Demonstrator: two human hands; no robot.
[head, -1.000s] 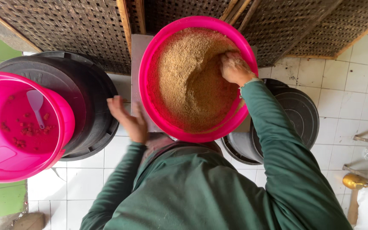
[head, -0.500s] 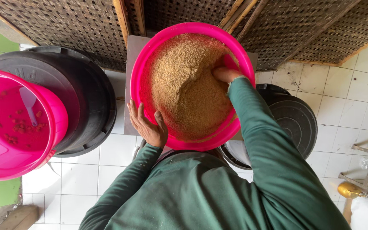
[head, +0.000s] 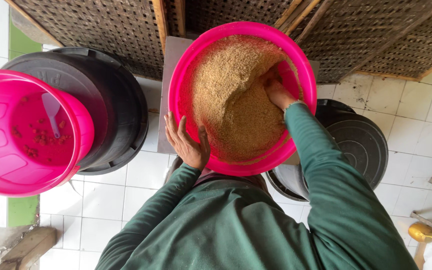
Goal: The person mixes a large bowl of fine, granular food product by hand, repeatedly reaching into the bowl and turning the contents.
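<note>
We see a white tiled floor [head: 141, 200] below us, with dark woven lattice panels [head: 91, 30] in wooden frames along the far side. On the left stands a big black drum [head: 111, 110] with its lid on, and a pink bucket [head: 6, 165] leans against its left flank; a clear plastic scoop [head: 52, 111] and some reddish bits lie inside the bucket. To the right, partly hidden by our green sleeve, sits another black lidded container [head: 361, 145].

In the middle, a large pink basin [head: 201, 65] rests on a grey surface [head: 172, 75], tipped a little toward us. It is heaped with fine golden-brown grain meal [head: 231, 95], banked high on its left and far side.

Our left hand [head: 187, 142] is spread, fingers apart, palm pressed against the near-left outer wall of the basin at its rim. Our right hand [head: 277, 92] is down inside the basin at its right side, fingers dug into the meal; they are buried, so we cannot tell whether they are curled or flat.
</note>
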